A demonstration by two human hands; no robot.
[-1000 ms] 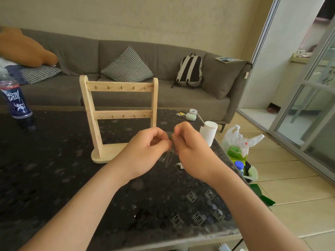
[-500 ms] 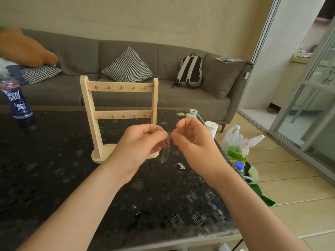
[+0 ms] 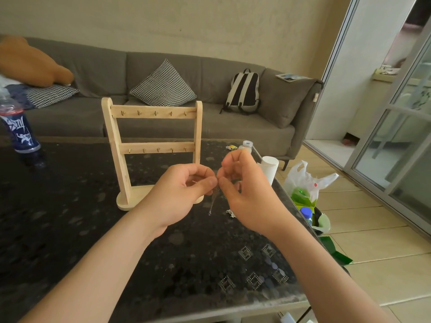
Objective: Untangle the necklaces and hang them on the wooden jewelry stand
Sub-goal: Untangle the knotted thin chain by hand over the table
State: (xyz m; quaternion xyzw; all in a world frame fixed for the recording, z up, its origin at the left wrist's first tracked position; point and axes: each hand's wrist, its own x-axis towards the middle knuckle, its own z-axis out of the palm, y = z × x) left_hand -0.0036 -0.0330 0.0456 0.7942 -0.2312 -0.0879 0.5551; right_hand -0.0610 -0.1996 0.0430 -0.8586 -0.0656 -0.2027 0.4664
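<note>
Pinched close together, left hand (image 3: pixel 179 194) and right hand (image 3: pixel 245 192) gripped fine necklace chain (image 3: pixel 211 207) — hard pull could tighten any knot, or drop it onto tabletop (image 3: pixel 70 206).

Two bare hands meet above a dark speckled table (image 3: pixel 70 217), fingertips nearly touching. The left hand (image 3: pixel 179 194) & right hand (image 3: pixel 245 190) each pinch a thin necklace (image 3: pixel 213 201), its fine chain hanging btwn them toward the tabletop. A small chain clump (image 3: pixel 231 213) lies on the table just beside the right hand. Behind the hands stands the wooden jewelry stand (image 3: pixel 154 112) w/ two rows of hooks. A white cup (image 3: pixel 269 169) sits near the table's right edge, a blue bottle (image 3: pixel 19 129) far left. In the bkgd: grey sofa (image 3: pixel 93 73) w/ checked cushion (image 3: pixel 163 86) & backpack (image 3: pixel 243 92).
</note>
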